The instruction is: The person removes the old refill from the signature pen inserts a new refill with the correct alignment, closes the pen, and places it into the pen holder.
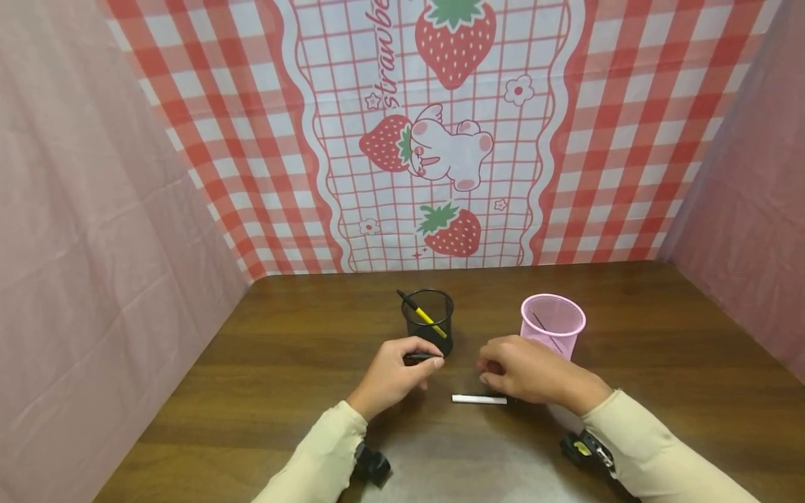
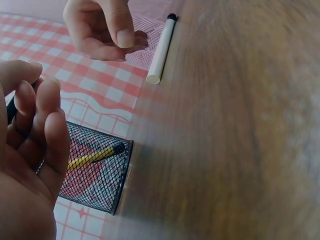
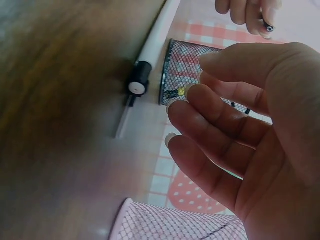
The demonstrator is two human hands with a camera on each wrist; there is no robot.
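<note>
My left hand (image 1: 391, 376) pinches a slim black pen (image 1: 415, 358) between thumb and fingers, just in front of the black mesh cup (image 1: 452, 313). A yellow pen with a black end (image 1: 431, 322) leans inside that cup. To the right, my right hand (image 1: 534, 370) hovers with loosely bent fingers (image 3: 200, 125) and nothing between them. Below it on the table lies a white marker with a black cap (image 1: 479, 399), untouched. Behind the right hand stands a pink mesh cup (image 1: 584, 327), partly covered by it, with a thin dark stick-like item inside.
The brown wooden table (image 1: 283, 363) runs back to a red-and-white checked cloth (image 1: 251, 140) printed with strawberries. Pink curtains (image 1: 82, 244) hang at both sides. Each wrist carries a black strapped device (image 1: 374, 464).
</note>
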